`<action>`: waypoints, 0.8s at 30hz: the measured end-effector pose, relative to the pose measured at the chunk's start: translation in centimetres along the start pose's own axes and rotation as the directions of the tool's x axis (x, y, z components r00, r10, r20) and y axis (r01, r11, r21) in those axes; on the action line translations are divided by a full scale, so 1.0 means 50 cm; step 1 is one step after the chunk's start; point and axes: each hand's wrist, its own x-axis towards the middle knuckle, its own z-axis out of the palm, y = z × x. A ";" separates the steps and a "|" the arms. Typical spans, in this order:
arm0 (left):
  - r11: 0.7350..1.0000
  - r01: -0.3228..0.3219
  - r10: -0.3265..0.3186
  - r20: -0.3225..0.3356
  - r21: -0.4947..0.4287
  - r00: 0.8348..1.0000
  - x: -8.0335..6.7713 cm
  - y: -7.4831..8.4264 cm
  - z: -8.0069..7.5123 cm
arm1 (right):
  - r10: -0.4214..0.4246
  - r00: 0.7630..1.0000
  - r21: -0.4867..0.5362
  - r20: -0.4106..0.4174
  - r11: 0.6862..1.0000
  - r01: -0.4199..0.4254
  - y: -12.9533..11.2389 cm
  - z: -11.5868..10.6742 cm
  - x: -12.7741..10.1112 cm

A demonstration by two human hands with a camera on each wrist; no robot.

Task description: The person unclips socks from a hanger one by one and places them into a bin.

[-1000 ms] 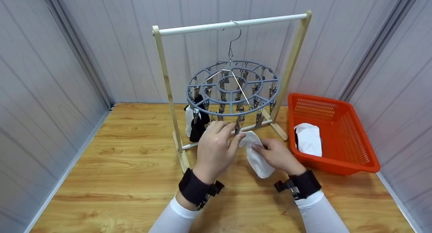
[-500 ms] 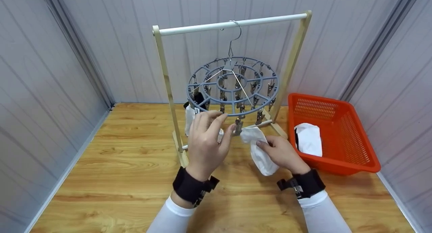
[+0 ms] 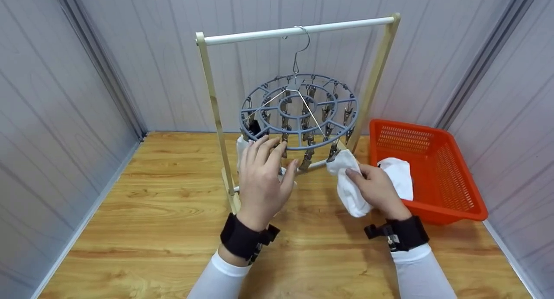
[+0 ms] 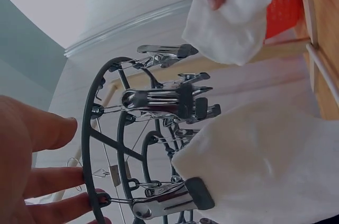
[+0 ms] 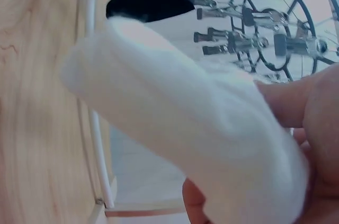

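My right hand (image 3: 378,188) pinches a white sock (image 3: 352,193) near its upper end; the rest dangles below the thumb, and it fills much of the right wrist view. The sock's top is close to a metal clip (image 3: 333,152) on the round grey drying hanger (image 3: 298,148); whether they touch I cannot tell. My left hand (image 3: 262,182) is at the hanger's front left, fingers extended against the ring (image 4: 89,123) and thumb apart from it. Beside it, another white sock (image 4: 259,166) hangs from a clip (image 4: 169,202). The left hand mostly hides this one in the head view.
A wooden stand with a white bar (image 3: 346,26) carries the hanger by its hook. Black socks (image 5: 151,1) hang at the hanger's left. An orange basket (image 3: 461,178) on the right holds a white item (image 3: 399,178) with a dark edge. Panel walls surround the wooden table (image 3: 164,229).
My left hand has let go of the front clip and moved left to the ring. The right hand has carried its white sock right and slightly up, towards another clip.
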 end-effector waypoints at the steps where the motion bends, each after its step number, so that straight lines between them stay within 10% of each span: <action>1: 1.000 0.000 0.000 0.002 0.004 1.000 0.000 0.000 0.000 | 0.006 1.000 -0.005 -0.021 1.000 -0.006 0.000 -0.005 0.000; 14: 1.000 0.005 -0.005 0.026 0.006 1.000 -0.002 0.002 -0.002 | 0.130 0.915 -0.014 -0.383 0.989 -0.146 0.044 -0.090 -0.001; 24: 1.000 -0.013 0.012 0.034 0.011 0.999 -0.005 0.004 -0.003 | 0.164 0.899 -0.064 -0.405 0.976 -0.207 0.096 -0.140 0.000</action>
